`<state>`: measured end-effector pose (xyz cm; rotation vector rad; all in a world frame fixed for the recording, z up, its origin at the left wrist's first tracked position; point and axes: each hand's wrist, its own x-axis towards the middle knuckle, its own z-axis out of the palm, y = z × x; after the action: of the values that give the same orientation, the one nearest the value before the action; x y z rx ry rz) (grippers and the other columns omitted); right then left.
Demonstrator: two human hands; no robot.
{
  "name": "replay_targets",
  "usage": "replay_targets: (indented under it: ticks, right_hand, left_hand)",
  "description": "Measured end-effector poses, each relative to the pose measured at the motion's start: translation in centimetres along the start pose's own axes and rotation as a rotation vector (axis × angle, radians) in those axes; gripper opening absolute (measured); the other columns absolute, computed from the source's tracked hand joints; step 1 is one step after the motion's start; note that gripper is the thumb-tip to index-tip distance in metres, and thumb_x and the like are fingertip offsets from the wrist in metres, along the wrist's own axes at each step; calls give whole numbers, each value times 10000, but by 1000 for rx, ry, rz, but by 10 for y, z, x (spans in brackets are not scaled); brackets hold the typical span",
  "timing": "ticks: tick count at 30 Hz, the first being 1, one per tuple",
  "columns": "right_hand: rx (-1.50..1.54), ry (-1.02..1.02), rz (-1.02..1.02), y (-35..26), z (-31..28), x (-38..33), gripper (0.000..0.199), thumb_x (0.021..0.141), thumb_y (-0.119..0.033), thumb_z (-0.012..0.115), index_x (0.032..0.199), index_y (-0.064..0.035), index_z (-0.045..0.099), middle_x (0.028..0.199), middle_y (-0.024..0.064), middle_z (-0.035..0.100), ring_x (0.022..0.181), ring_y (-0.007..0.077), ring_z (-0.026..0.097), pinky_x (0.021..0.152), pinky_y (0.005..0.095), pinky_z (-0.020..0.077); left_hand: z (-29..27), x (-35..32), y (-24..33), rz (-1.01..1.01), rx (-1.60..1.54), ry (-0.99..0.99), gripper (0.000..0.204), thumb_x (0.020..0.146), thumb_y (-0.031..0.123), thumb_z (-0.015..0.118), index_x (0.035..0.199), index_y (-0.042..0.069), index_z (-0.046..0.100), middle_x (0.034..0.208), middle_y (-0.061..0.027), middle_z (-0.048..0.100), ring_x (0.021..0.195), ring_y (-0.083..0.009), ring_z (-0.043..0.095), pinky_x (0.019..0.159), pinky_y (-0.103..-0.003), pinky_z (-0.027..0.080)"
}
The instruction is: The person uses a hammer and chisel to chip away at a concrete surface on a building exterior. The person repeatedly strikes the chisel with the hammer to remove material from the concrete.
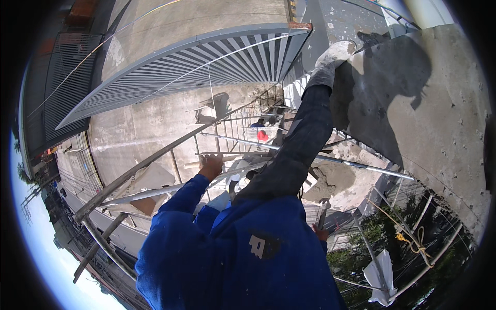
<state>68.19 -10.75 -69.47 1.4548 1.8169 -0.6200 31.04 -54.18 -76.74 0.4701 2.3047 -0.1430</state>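
Note:
My left hand, with its fingers curled, grips a scaffold bar at the left of my body. Close by runs a long grey scaffold pipe. Low on the right, my right hand is partly hidden behind my blue jacket. It closes around a grey, narrow metal piece with a wider top; its kind is unclear. One leg in dark trousers stretches forward, its pale, dusty boot at the edge of a concrete slab.
Scaffold poles cross below me, high above the ground. Down there is a person with red headwear, near wet-looking grey mortar. A grey slatted gate stands ahead. Yellow rope and a white sheet hang at right.

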Motion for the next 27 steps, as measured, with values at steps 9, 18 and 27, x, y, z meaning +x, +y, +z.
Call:
replay_targets:
  ticks: [9, 18, 27]
  right_hand:
    - [-10, -3, -119, 6, -29, 67, 597, 727, -505, 770, 827, 63, 614, 695, 228, 643, 682, 396, 645, 653, 469, 499]
    - [-260, -91, -149, -75, -35, 10, 672, 681, -558, 746, 854, 83, 637, 892, 303, 652, 893, 451, 633, 789, 500, 490]
    - [-341, -180, -167, 15, 46, 56, 609, 702, -565, 720, 903, 8, 679, 885, 260, 675, 899, 427, 654, 761, 514, 519]
  left_hand:
    - [-17, -63, 4, -275, -241, 90, 235, 882, 336, 595, 1017, 148, 556, 930, -134, 614, 906, -331, 605, 817, -535, 383]
    - [-22, -74, 17, -163, -270, 218, 197, 916, 336, 529, 985, 151, 526, 865, -104, 594, 821, -285, 616, 751, -472, 440]
    - [-15, -77, 11, -162, -196, 305, 208, 914, 346, 541, 959, 145, 507, 794, -92, 589, 725, -270, 623, 628, -437, 479]
